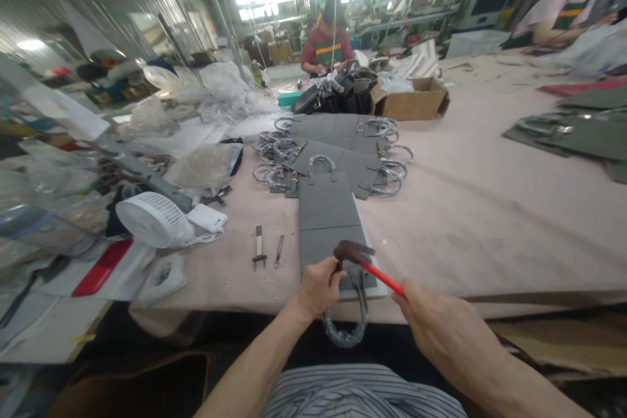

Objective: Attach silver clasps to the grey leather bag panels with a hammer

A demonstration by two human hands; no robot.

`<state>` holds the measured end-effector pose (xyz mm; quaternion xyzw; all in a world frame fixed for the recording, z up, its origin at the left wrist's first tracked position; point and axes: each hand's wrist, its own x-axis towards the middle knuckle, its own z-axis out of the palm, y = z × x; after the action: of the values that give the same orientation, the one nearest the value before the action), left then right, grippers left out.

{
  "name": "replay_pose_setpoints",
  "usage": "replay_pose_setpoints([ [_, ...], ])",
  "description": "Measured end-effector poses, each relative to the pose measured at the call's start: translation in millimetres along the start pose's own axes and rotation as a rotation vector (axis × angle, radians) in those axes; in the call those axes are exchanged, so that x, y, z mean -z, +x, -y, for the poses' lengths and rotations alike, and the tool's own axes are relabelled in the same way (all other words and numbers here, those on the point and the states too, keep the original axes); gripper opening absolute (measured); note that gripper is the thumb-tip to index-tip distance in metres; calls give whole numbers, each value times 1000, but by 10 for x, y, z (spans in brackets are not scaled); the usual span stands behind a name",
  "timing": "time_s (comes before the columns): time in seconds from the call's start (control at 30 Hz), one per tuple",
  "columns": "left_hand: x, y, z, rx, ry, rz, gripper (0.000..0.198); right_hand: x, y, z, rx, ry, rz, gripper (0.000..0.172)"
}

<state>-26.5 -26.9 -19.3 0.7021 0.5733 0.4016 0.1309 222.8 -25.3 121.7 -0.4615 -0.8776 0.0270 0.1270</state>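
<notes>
In front of me a grey bag panel [326, 206] lies lengthwise on the table, a looped handle wrapped in clear film at each end. The near handle [345, 338] hangs over the table edge. My right hand [431, 313] is closed around the red grip of a hammer [386, 277]. Its dark head is above the panel's near end, right by the fingertips of my left hand [319, 287]. Those fingers are pinched together over the panel; what they hold is hidden behind the hammer head. A white sheet [368, 241] shows under the panel's right edge.
Several more grey panels with wrapped handles [337, 127] lie beyond, others [578, 134] at far right. Left are a caliper-like tool [259, 248], a thin metal rod [279, 251], a white fan [154, 219] and a red case [102, 268]. A cardboard box [416, 101] stands behind; two people work farther off.
</notes>
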Motion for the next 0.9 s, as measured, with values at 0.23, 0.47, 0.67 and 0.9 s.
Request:
replay_pose_setpoints([
  [0.23, 25, 6, -15, 31, -58, 7, 7, -200, 178, -344, -258, 240, 191, 32],
  [0.47, 121, 29, -35, 49, -134, 77, 17, -941, 564, -192, -511, 301, 240, 34],
  [0.67, 181, 92, -58, 4, -79, 159, 14, -1191, 736, -47, -566, 277, 297, 36],
  [0.9, 181, 198, -89, 419, -475, -74, 15, -1195, 766, -46, -581, 238, 350, 37],
])
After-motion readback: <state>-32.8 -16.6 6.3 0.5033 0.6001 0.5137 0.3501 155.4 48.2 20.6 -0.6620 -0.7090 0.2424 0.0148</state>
